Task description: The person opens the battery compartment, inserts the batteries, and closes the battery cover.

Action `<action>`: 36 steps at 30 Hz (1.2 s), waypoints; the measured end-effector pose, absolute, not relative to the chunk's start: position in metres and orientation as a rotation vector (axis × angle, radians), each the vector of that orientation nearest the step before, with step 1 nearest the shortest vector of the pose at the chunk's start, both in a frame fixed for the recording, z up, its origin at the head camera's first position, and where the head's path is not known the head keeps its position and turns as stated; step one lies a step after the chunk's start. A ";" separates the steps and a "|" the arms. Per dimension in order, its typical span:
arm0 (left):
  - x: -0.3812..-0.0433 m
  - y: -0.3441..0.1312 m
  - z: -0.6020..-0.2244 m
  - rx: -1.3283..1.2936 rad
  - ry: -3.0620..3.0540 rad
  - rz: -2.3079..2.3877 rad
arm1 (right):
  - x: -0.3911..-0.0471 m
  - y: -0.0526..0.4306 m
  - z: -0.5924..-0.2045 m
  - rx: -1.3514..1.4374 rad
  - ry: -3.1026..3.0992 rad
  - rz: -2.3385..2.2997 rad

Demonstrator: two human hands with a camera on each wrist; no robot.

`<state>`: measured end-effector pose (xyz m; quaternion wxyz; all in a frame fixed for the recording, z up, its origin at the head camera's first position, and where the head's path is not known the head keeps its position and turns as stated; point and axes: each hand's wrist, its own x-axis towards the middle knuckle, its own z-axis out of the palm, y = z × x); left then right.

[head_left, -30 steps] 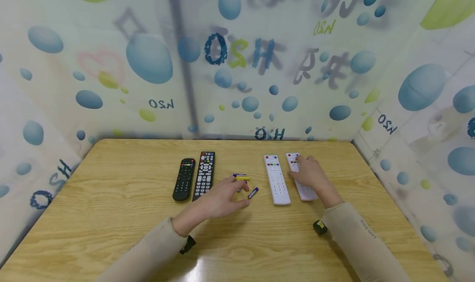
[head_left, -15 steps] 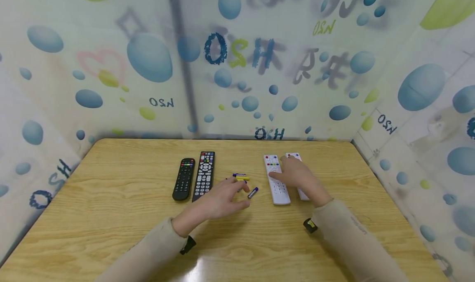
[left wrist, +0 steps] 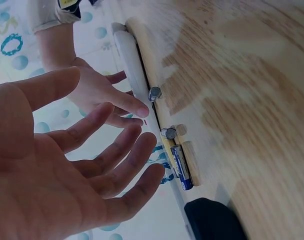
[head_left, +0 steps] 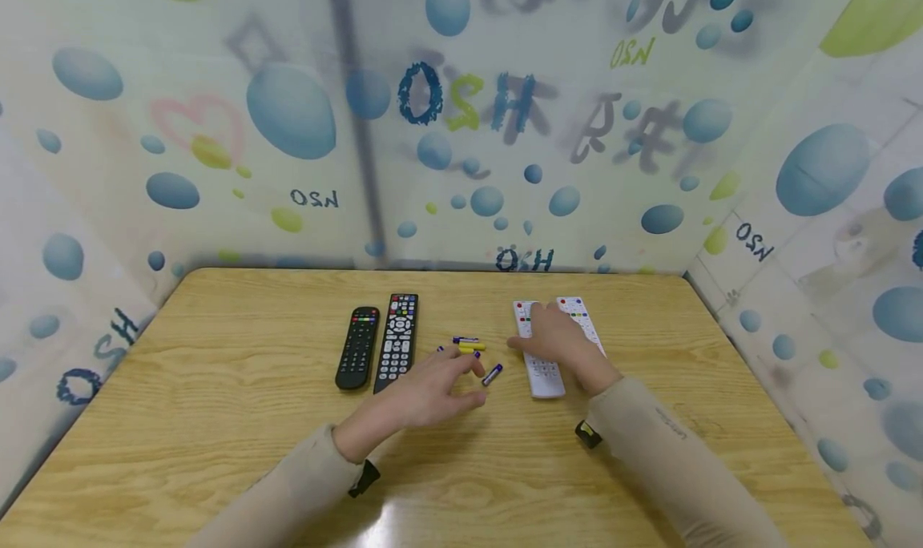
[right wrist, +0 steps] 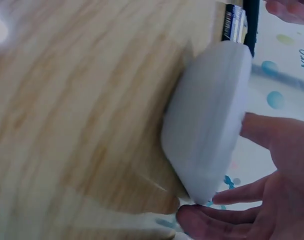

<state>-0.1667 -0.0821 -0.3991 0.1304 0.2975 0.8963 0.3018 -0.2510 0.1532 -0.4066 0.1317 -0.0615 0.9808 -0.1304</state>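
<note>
In the head view my left hand [head_left: 433,388] hovers palm down beside a small group of AA-size batteries, its fingers loosely bent around nothing. One yellow battery [head_left: 472,346] and a blue-and-silver battery [head_left: 492,374] lie near its fingertips; others are partly hidden. My right hand [head_left: 558,340] is over the left one of two white remote controls [head_left: 544,378], covering its middle. The right wrist view has this remote [right wrist: 207,115] end-on, thumb at one side and fingers at the other; firm contact cannot be made out. The second white remote [head_left: 582,317] lies partly behind that hand.
Two black remotes lie left of the batteries, a shorter one [head_left: 356,348] and a longer one [head_left: 398,336] partly behind my left hand. All rest on a wooden table [head_left: 238,404]. A patterned curtain [head_left: 461,171] rises behind the table's back edge.
My right hand has moved left, from the right white remote across to the left one. Both remotes stay where they were. The left hand keeps its place above the table.
</note>
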 end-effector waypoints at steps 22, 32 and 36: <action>-0.167 -0.078 -0.397 0.873 2.591 0.888 | -0.249 0.153 -0.404 -0.232 2.903 -0.597; -0.170 -0.072 -0.399 0.841 2.631 0.920 | -0.240 0.149 -0.388 -0.401 2.889 -1.005; -0.171 -0.071 -0.399 0.797 2.616 0.977 | -0.234 0.145 -0.382 -0.427 2.823 -1.193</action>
